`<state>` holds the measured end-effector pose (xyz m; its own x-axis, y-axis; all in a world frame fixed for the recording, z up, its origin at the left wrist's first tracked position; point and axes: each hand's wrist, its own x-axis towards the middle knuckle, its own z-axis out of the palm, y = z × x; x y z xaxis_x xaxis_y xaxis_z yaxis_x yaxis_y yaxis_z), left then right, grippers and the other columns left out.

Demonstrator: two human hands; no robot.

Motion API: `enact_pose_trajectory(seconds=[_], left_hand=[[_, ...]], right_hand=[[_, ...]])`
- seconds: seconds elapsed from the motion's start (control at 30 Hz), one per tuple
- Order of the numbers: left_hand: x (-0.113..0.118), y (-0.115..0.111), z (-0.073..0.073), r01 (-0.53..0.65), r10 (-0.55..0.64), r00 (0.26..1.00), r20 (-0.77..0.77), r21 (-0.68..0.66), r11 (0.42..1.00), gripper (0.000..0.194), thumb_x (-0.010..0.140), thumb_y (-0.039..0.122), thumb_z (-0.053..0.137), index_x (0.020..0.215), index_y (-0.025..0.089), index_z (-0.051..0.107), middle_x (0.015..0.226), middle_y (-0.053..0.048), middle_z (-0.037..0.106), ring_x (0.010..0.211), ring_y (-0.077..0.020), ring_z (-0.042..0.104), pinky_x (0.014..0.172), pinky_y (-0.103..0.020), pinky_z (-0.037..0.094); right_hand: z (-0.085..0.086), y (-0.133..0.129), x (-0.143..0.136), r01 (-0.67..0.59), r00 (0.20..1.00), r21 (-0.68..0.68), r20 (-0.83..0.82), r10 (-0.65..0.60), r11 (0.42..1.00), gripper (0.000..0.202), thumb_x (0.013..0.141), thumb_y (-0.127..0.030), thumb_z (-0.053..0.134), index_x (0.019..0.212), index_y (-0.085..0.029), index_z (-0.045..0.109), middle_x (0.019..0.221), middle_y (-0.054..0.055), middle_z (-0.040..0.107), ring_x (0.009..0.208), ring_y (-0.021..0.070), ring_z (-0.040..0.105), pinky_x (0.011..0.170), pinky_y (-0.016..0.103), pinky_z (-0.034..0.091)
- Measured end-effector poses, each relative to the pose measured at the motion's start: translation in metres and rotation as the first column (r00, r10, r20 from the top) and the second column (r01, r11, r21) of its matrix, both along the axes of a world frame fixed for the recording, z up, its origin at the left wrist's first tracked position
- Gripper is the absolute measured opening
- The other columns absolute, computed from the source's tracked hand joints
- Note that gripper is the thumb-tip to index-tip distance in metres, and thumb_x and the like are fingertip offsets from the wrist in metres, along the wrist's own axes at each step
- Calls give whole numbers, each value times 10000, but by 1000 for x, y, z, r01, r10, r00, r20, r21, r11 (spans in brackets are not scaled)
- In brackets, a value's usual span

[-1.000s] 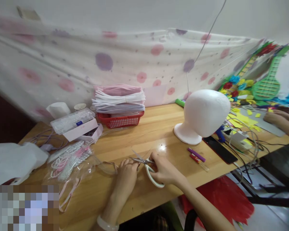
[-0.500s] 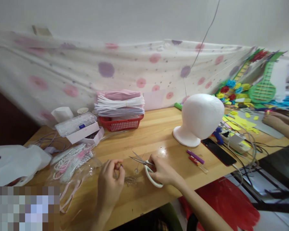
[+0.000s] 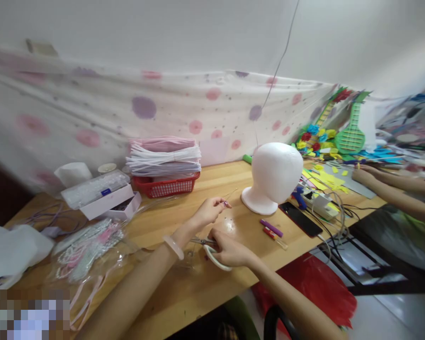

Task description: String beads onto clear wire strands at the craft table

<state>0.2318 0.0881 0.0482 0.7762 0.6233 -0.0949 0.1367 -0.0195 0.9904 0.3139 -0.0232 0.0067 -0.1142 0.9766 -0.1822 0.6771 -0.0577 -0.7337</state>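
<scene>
My left hand [image 3: 212,210] is over the middle of the table, its fingers pinched on a small purple bead with thin wire sticking out beyond the fingertips. A pale bangle [image 3: 173,247] circles the left wrist. Closer to the table's front edge, my right hand [image 3: 230,248] grips the white-handled scissors [image 3: 217,260], whose blades point left and are partly behind my left forearm. Small clear pieces [image 3: 189,259] lie on the table under the blades. To the right of my left hand stands a white foam head [image 3: 276,174].
At the back left is a red basket [image 3: 170,187] of fuzzy stems, beside white boxes [image 3: 106,200] and bagged beads [image 3: 92,248]. Purple and red tubes [image 3: 271,228], a phone [image 3: 300,219] and cables lie right. A person's hands [image 3: 364,174] work among yellow scraps at far right.
My left hand has moved right and away from me, past the scissors, with the bead and wire. The scissors' blades look closer together. The camera view has turned right.
</scene>
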Motion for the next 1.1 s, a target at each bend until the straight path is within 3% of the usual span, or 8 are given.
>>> enact_pose_trajectory(seconds=[0.1,0.3,0.57,0.77,0.97,1.1], left_hand=[[-1,-4,-6,-17,17,999,49,-1,1000,287,830,377,522,930,133,637,525,107,287,408,-46,204,401,-190,170],[-2,-5,-8,-63,63,992,113,-6,998,463,756,565,590,866,122,667,512,100,296,418,-46,207,396,-202,139],[-5,-1,1,-82,102,972,211,-102,991,470,711,582,659,845,132,667,513,101,302,402,-34,186,383,-196,99],[-16,2,25,-91,141,942,305,-174,981,436,688,554,720,828,145,668,533,99,275,408,-30,186,386,-190,87],[-24,7,64,-114,170,898,405,-158,981,346,735,489,723,797,153,666,529,98,266,407,-25,175,387,-181,87],[-28,6,82,-113,148,880,451,-105,988,308,766,449,714,789,146,665,518,101,245,411,-26,177,383,-176,94]], right_hand=[[-4,1,-2,7,1000,15,26,-8,1000,376,691,-378,711,802,-215,390,687,-37,509,601,109,424,514,232,292],[-7,3,-6,21,995,109,96,-32,994,228,740,-253,605,757,-218,381,615,-47,489,536,95,400,491,240,240],[-11,1,-4,7,995,144,102,-22,990,205,733,-251,601,793,-207,410,676,-22,537,578,106,438,517,233,270],[-10,-7,-6,-45,993,133,117,29,990,398,694,-403,692,828,-215,368,788,10,543,656,137,467,570,249,325],[-6,-10,-2,-96,984,189,168,65,977,375,732,-417,665,877,-209,388,842,39,554,731,168,502,642,275,375],[1,-9,2,-94,981,149,181,66,984,401,726,-455,672,893,-208,403,822,31,553,703,168,499,607,272,360]])
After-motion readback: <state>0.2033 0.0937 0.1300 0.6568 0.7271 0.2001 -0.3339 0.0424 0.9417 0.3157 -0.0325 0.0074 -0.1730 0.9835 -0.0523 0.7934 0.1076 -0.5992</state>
